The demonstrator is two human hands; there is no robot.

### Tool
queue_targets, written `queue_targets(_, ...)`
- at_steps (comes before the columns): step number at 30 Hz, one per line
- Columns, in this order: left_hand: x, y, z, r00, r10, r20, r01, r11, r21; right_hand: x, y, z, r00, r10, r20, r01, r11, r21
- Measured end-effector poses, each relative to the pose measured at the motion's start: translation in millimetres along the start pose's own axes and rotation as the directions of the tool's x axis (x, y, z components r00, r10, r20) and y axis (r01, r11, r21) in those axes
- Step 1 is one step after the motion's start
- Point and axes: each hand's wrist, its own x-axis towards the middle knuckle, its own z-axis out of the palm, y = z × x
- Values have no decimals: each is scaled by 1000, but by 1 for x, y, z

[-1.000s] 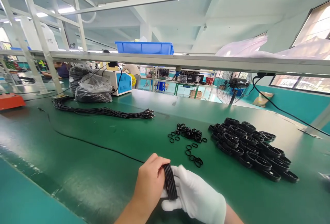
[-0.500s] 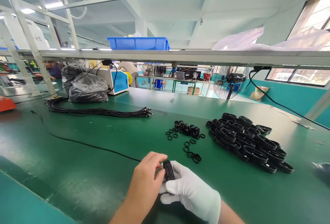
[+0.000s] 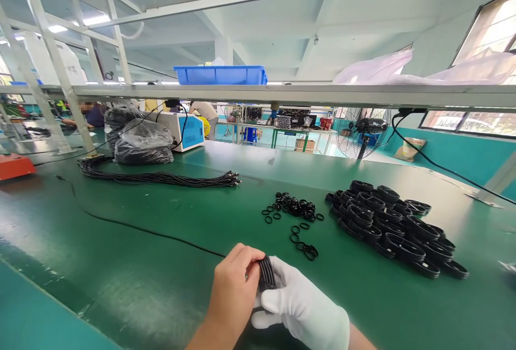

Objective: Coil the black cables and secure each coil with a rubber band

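Observation:
A small coil of black cable (image 3: 266, 273) is held in my right hand (image 3: 300, 304), which wears a white glove, its thumb across the near side of the coil. My bare left hand (image 3: 236, 288) is closed at the coil's left side, thumb and fingers pinched on the cable. The cable's loose length (image 3: 161, 231) trails from behind my left hand across the green table to the left. My left fingertips are partly hidden against the coil. Beyond my hands lie several loose black rings (image 3: 296, 206), some apart and some heaped.
A pile of coiled black cables (image 3: 391, 226) sits at the right. A bundle of straight cables (image 3: 173, 179) lies at the back left, before a plastic bag (image 3: 143, 140) and a blue-and-white machine (image 3: 189, 130). A shelf (image 3: 298, 93) with a blue bin (image 3: 221, 75) spans overhead.
My left fingers have closed in on the coil, with thumb and fingertips nearer together. The whole view has shifted slightly; the right hand keeps its hold.

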Motion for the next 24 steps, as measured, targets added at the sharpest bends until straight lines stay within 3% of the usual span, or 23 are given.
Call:
queue_targets(7, -3, 7, -21, 964, -147, 220, 159, 987, -36, -1, -5, 2, 999, -13, -47, 16, 998, 56)
queue_targets(9, -7, 7, -20, 963, -112, 244, 115, 993, 4, 0, -5, 3, 998, -16, -56, 17, 1000, 19)
queue_targets(12, -15, 5, -15, 986, 23, 166, -40, 994, 99, 0, -5, 3, 995, -41, -87, 42, 999, 5)
queue_targets(14, -17, 5, -16, 986, 49, 157, -68, 991, 114, -1, -5, 1, 997, -55, -48, 57, 998, 24)
queue_targets(19, -4, 5, -38, 949, -165, 268, 210, 966, -150, -4, -2, -4, 979, -30, 201, -14, 977, 211)
queue_targets(21, 4, 0, -44, 900, -132, 416, 283, 903, -324, -5, -1, -5, 948, 25, 317, -116, 956, 271)
queue_targets(24, 14, -12, -42, 800, 51, 598, 380, 727, -571, -5, 3, -7, 895, 106, 433, -236, 937, 259)
